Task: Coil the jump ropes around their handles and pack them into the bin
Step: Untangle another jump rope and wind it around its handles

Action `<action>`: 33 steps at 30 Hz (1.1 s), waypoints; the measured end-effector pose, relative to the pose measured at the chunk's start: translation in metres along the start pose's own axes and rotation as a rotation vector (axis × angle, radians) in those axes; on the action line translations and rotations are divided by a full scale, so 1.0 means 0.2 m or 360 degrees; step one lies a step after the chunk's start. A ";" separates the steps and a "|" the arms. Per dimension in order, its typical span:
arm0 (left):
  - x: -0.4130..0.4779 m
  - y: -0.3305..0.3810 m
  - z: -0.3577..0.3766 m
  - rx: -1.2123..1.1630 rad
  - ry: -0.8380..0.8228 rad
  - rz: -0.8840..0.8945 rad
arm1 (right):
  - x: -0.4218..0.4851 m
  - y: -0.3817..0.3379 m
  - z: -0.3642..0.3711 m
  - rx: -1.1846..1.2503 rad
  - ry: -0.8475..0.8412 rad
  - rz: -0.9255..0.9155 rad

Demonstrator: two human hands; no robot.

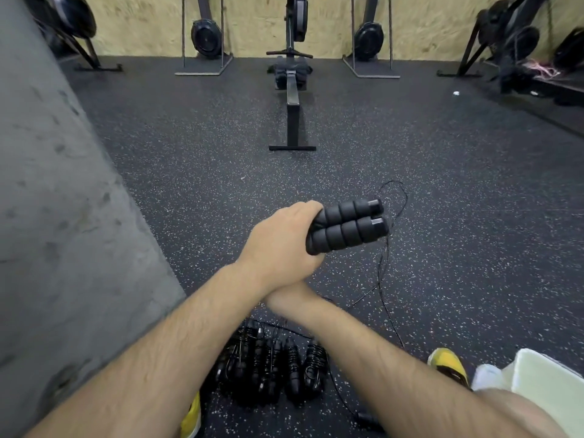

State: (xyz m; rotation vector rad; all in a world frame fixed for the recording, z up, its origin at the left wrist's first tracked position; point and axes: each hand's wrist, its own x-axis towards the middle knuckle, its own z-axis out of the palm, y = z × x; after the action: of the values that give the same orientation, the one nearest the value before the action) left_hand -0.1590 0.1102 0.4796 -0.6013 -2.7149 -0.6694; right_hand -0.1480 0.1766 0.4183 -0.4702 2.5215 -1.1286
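Note:
My left hand point(281, 245) is closed around the near ends of two black foam jump rope handles point(347, 226), held side by side and pointing right. A thin black cord point(384, 267) hangs from their far ends, loops on the floor beyond and trails back toward me. My right hand point(289, 298) lies under my left wrist, mostly hidden, so its grip cannot be made out. Several coiled black jump ropes point(271, 368) lie in a row on the floor between my feet. The corner of a white bin point(543, 374) shows at the lower right.
A grey concrete wall point(47, 184) fills the left. A rowing machine point(292, 99) stands straight ahead, with more machines along the plywood back wall. My yellow shoes point(448, 365) flank the coiled ropes. A loose black handle point(366, 418) lies near the bottom edge.

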 end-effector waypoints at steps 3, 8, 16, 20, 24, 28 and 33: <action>0.00 -0.06 -0.06 -0.0017 0.0033 -0.0021 | 0.00 0.06 -0.08 0.0297 0.0134 -0.0072; -0.01 -0.13 -0.12 -0.0133 -0.0137 0.0003 | -0.13 0.19 -0.43 0.0116 -0.0091 -0.0073; 0.01 -0.14 -0.06 0.0505 -0.0264 0.0158 | -0.25 0.29 -0.74 0.0706 0.0062 0.0302; 0.04 -0.12 -0.02 0.0685 -0.0197 0.0240 | -0.30 0.26 -0.73 0.0478 0.0305 0.0355; 0.05 -0.10 0.03 0.0766 -0.0301 0.0204 | -0.33 0.27 -0.70 0.0082 0.0527 0.0321; 0.06 -0.07 0.06 0.0721 -0.0427 0.0117 | -0.33 0.27 -0.68 -0.0131 0.0683 0.0394; 0.04 -0.08 0.07 0.0665 -0.0429 0.0108 | -0.35 0.22 -0.63 -0.0686 0.0807 0.0220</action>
State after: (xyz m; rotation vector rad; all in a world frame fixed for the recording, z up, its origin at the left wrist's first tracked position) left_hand -0.1758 0.1077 0.4647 -0.7108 -2.9337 0.0068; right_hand -0.1467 0.3158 0.4761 -0.1079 3.2005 -0.7117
